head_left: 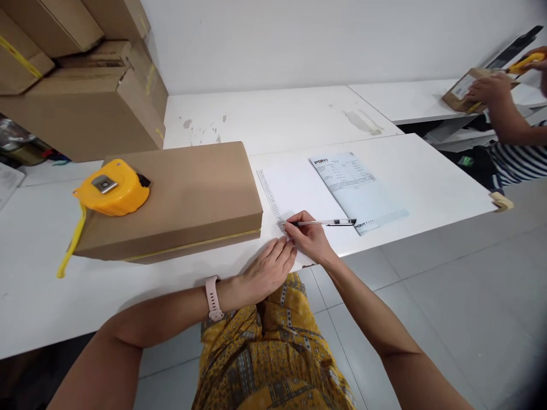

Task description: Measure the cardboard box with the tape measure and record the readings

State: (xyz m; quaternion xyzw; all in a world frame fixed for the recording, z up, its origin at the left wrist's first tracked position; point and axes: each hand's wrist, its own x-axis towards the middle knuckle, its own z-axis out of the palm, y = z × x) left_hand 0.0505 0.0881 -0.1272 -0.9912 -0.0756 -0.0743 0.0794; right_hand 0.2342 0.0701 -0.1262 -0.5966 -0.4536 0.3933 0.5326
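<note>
My right hand (311,238) is closed around a pen (327,222), its tip down at the left side of a white sheet of paper (294,191). Small marks run in a column along that side of the sheet. My left hand (269,270) lies flat with fingers stretched out at the table's front edge, just below the pen hand, over the sheet's near end. Left of the paper sits a closed cardboard box (183,196). An orange tape measure (115,188) rests on the box, its yellow strap hanging over the side.
A printed blue-white slip (359,191) lies right of the sheet on the white table (213,128). Cardboard boxes (85,97) are stacked at the back left. Far right, another person's hand (491,88) steadies a small box (461,94); their other hand holds a yellow tool (525,62).
</note>
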